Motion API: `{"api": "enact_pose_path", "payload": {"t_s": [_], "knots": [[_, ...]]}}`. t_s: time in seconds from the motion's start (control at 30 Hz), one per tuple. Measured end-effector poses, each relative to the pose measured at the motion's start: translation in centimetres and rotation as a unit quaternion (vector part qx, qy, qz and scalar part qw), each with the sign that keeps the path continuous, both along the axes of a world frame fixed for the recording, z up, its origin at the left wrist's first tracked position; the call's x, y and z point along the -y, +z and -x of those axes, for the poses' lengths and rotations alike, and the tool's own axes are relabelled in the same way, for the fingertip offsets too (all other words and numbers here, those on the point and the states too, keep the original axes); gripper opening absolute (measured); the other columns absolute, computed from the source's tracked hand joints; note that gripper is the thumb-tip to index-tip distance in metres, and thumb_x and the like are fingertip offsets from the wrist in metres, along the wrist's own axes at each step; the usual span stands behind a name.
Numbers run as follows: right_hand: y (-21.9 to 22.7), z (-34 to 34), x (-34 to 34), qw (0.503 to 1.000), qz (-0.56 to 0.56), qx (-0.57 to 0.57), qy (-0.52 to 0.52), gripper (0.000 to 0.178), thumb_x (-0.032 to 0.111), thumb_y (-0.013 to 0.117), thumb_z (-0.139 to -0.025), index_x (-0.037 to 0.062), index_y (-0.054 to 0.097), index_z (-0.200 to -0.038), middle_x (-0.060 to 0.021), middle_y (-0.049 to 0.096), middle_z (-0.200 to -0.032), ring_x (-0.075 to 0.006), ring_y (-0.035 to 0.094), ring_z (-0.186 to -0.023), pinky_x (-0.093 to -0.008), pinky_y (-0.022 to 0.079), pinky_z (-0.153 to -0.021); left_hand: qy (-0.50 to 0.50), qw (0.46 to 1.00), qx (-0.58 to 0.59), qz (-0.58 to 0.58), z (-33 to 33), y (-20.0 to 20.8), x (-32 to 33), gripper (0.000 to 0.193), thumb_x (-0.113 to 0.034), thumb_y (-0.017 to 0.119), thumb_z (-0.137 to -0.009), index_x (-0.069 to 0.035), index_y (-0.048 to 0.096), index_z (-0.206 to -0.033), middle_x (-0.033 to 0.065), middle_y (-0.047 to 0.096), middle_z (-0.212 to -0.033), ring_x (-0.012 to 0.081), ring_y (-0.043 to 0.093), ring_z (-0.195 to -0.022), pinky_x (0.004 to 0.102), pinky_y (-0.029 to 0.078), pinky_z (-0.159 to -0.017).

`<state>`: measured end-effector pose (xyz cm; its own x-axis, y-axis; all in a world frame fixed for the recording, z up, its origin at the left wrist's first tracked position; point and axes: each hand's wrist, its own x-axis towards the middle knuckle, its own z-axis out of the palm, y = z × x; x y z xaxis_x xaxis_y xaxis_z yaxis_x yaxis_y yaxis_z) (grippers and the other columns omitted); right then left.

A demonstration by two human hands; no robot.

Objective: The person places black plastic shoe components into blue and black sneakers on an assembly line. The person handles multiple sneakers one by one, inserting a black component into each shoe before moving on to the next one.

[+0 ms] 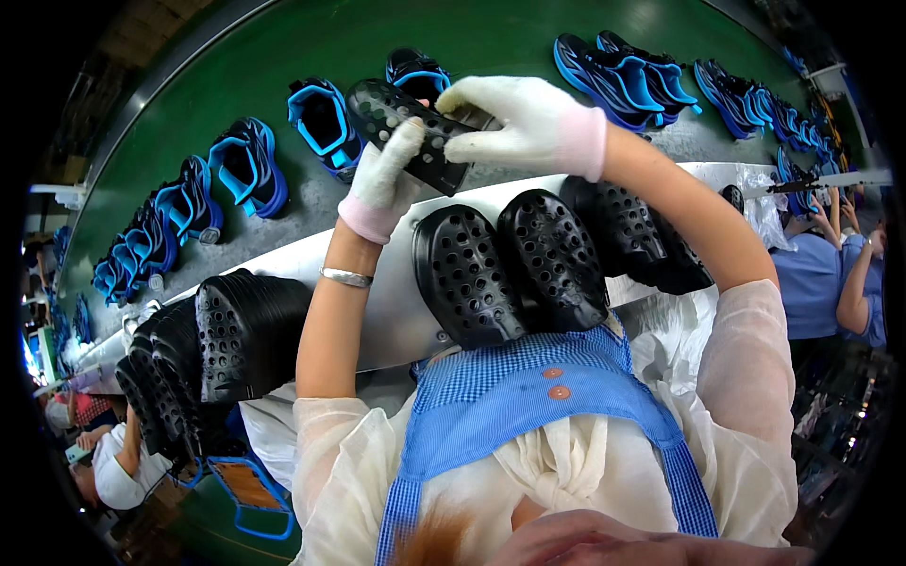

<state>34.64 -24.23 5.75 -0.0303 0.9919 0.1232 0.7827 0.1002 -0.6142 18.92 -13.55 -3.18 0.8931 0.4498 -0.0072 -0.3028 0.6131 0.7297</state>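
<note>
Head view: our left hand [382, 179] pinched the black perforated form [392, 111], above the green surface's [500, 42] near edge; our right hand [528, 123], half spread, met its right end, whether gripping we couldn't tell. Supporting both ends lightly seemed best. A white-clad co-worker [123, 462] sat leftmost, then metal ledge [377, 311], blue-trimmed shoes [618, 85] in a row, another co-worker in blue [807, 283].

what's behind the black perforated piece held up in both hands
Part of a black-and-blue shoe shows past its upper edge, on the green surface. The piece covers the shoe's lower part.
</note>
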Motion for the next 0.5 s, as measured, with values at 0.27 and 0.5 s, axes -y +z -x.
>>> {"api": "enact_pose_path", "payload": {"t_s": [0.27, 0.5], "knots": [[-1.4, 1.9, -2.6, 0.973, 0.073, 0.205, -0.076, 0.051, 0.05, 0.049, -0.084, -0.0005, 0.058, -0.087, -0.0195, 0.063, -0.084, -0.0312, 0.064, -0.078, -0.0402, 0.052, -0.068, 0.094, 0.995, 0.007, -0.005, -0.7, -2.1, -0.3, 0.02, -0.014, 0.06, -0.089, -0.004, 0.056, -0.107, 0.0028, 0.06, -0.101, 0.0124, 0.057, -0.095, 0.0282, 0.048, -0.083], [-0.6, 2.0, -3.8, 0.962, 0.127, 0.224, -0.088, 0.049, 0.049, 0.05, -0.082, 0.001, 0.058, -0.08, -0.016, 0.063, -0.069, -0.0316, 0.064, -0.067, -0.0395, 0.052, -0.062, 0.083, 0.995, -0.02, 0.055, -1.0, -1.7, -0.3, 0.027, -0.02, 0.059, -0.091, -0.004, 0.052, -0.112, 0.006, 0.058, -0.105, 0.0167, 0.057, -0.099, 0.0356, 0.052, -0.08]]}}
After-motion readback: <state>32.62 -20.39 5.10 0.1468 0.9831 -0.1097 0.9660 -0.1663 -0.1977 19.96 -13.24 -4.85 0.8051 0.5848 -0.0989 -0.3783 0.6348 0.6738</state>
